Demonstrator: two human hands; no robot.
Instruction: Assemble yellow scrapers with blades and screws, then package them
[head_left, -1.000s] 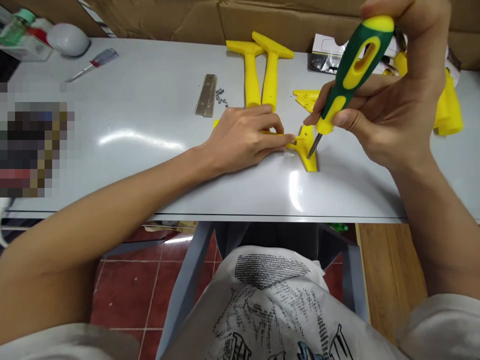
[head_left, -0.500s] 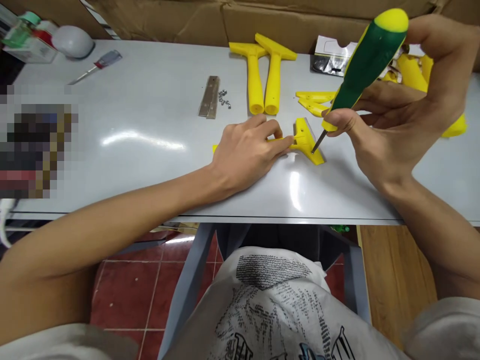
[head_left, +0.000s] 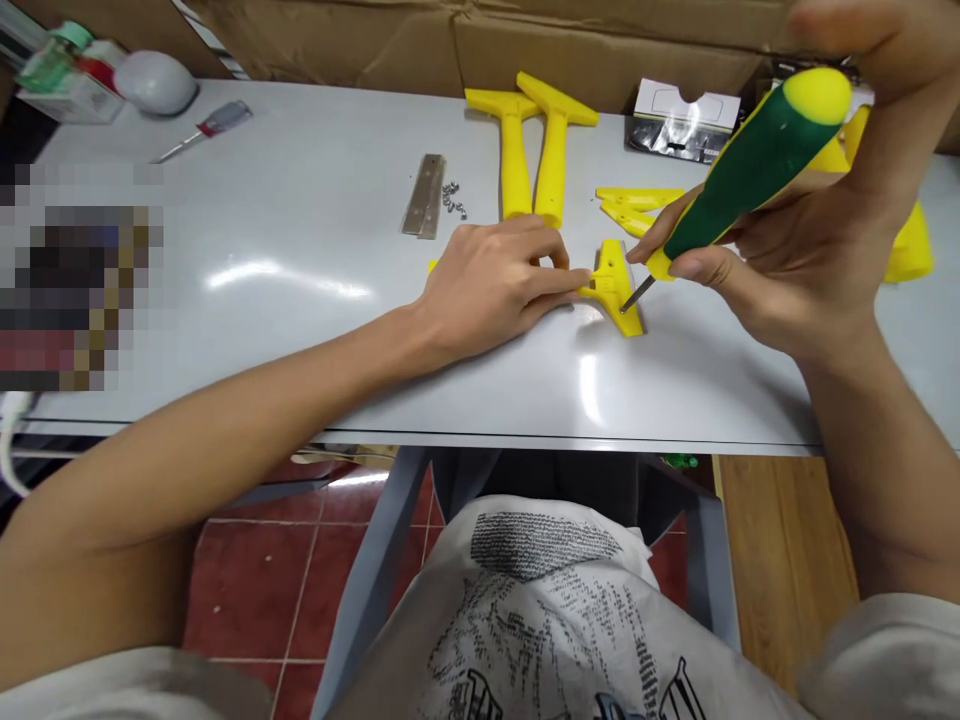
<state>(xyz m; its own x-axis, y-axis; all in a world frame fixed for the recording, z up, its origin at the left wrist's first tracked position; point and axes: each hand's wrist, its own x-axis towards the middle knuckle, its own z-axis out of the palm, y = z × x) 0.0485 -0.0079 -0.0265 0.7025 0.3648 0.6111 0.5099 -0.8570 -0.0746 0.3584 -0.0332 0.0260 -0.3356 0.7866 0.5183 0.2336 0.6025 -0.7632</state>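
My left hand [head_left: 502,285] is closed round the handle of a yellow scraper [head_left: 616,290] lying on the table, covering most of that handle. In my right hand [head_left: 795,250] is a green and yellow screwdriver [head_left: 757,165], pinched low between thumb and finger while other fingers are raised. Its tip touches the near end of the scraper's head, tilted toward the right. A thin blade edge shows along the head's far side. Beyond my left hand lie two yellow scraper handles [head_left: 553,160]. Flat yellow pieces [head_left: 637,205] rest near the screwdriver.
Left of the handles are metal blades [head_left: 424,195] and several small screws [head_left: 453,200]. A second screwdriver [head_left: 206,130] lies at the back left beside a white rounded object [head_left: 155,82]. A black and white box [head_left: 682,120] stands before the cardboard [head_left: 360,50]. More yellow parts [head_left: 911,245] sit at right.
The screwdriver leans further to the right, its tip still on the scraper head. My right hand has shifted right with its upper fingers lifted. My left hand keeps hold of the scraper.
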